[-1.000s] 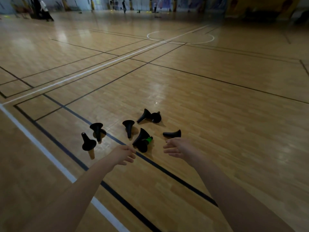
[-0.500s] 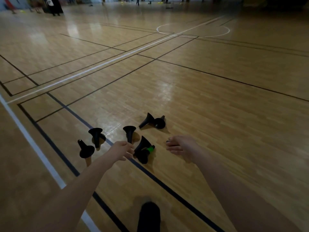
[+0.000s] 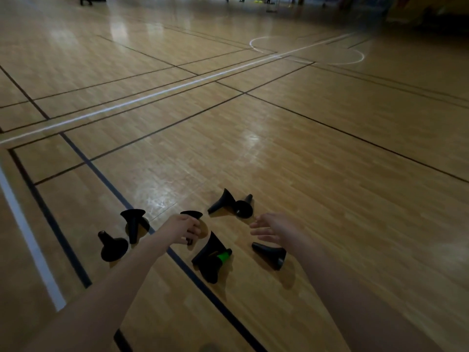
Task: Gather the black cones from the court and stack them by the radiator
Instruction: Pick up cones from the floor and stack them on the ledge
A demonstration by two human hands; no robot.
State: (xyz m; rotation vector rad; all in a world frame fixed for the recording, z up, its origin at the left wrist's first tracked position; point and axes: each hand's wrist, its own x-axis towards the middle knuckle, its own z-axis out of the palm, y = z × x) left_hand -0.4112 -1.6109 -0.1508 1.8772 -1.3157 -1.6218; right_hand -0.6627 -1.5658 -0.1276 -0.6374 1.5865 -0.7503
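Several black cones lie scattered on the wooden court floor (image 3: 279,153). One stands upright at the left (image 3: 113,246), and one stands on its tip beside it (image 3: 133,223). My left hand (image 3: 182,228) curls around the stem of a third cone (image 3: 191,214), which also stands tip down. Two cones lie tipped over further out (image 3: 220,201) (image 3: 243,208). A nested pair with a green piece (image 3: 223,256) lies between my arms. My right hand (image 3: 272,228) hovers with fingers spread, holding nothing, just beyond a cone lying on its side (image 3: 269,254).
Black court lines (image 3: 177,260) and a white line (image 3: 30,240) cross the floor under my left arm. People and yellow markers (image 3: 258,1) are far off at the hall's back. No radiator is in view.
Both hands moved forward into the group of cones. My left hand closed around the tip-down cone's stem. My right hand moved past the lying cone, which now shows below it.
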